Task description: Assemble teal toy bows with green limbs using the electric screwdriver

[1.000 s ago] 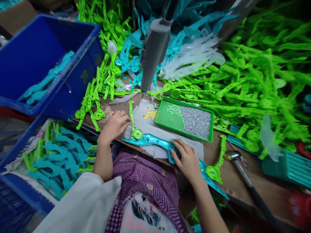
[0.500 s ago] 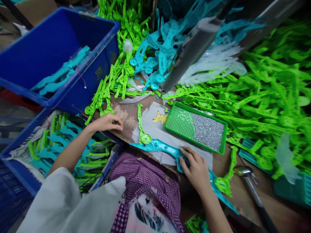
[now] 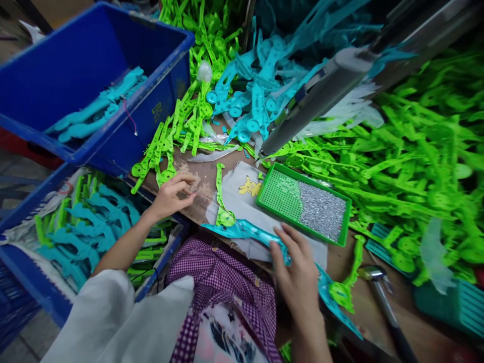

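My left hand hovers over the table's front edge, thumb and fingers apart, with nothing visible in it. A long, curved blue plastic piece lies along the front edge of a white cloth. My right hand is over it, fingers extended and slightly spread, and hides its middle; whether the fingertips touch it I cannot tell. A slim green plastic piece with a round disc stands out from its left end. Another green piece lies by its right end.
A green tray holds small silvery metal bits. A hammer lies at the right. A grey cylindrical tool slants above the table. Green parts are heaped behind. Blue bins stand at the left.
My left hand has shifted right and its fingers have parted more. My right hand has lifted and turned somewhat over the blue piece, with fingers more upright. The view has shifted slightly.
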The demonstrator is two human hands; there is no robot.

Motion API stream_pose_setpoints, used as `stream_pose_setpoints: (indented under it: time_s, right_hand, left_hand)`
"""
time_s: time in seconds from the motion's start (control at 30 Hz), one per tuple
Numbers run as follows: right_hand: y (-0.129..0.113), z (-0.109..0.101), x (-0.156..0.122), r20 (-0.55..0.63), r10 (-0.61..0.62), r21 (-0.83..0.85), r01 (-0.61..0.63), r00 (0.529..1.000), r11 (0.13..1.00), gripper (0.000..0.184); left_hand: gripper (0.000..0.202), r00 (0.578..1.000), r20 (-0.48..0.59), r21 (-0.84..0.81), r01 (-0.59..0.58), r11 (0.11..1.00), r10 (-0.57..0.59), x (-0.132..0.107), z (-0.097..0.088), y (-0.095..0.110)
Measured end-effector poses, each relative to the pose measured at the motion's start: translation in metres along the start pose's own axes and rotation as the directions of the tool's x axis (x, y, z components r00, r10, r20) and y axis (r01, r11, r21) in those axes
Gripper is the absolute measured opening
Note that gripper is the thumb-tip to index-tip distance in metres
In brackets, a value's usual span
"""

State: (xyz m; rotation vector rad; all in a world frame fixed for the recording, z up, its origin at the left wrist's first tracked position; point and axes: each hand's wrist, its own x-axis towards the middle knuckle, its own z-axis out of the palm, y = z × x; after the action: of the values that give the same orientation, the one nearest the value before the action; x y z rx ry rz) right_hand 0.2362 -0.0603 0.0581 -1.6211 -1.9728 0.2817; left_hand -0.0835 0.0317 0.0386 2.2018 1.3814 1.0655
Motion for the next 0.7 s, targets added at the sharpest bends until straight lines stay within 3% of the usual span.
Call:
stream_pose_setpoints:
  time_s: [0.13,0.23,0.37,0.5,0.63,0.7]
  right_hand:
    - [-0.066,0.047,0.042,0.172,-0.091,0.352,0.025,0.981,0.936,0.047]
    - [-0.082,0.072,0.064,0.311,-0.069,0.485,-0.096,0.948,0.869,0.042]
    - [-0.068,0.063,0.083,0.289,0.095,0.522,-0.240,0.953,0.818,0.028]
    - [-0.037,0.040,0.094,0.204,0.238,0.423,-0.304,0.950,0.854,0.027]
    - [-0.015,0.038,0.081,0.218,0.226,0.210,-0.272,0.949,0.939,0.027]
    - [-0.014,0.038,0.071,0.134,0.205,0.111,-0.220,0.970,0.969,0.028]
  left_hand:
    - [0.014,0.966,-0.096,0.066,-0.233,0.970,0.238,0.001,0.018,0.015]
    - [0.008,0.950,-0.073,0.096,-0.296,0.950,0.303,0.004,0.021,0.020]
    - [0.009,0.980,-0.037,0.075,-0.193,0.978,0.197,0.006,0.018,0.016]
    - [0.011,0.984,0.032,0.028,-0.177,0.984,0.176,0.003,0.017,0.009]
    - [0.016,0.968,0.170,-0.030,-0.185,0.982,0.187,-0.005,0.022,0.012]
    - [0.018,0.962,0.214,-0.027,-0.167,0.986,0.169,-0.007,0.025,0.016]
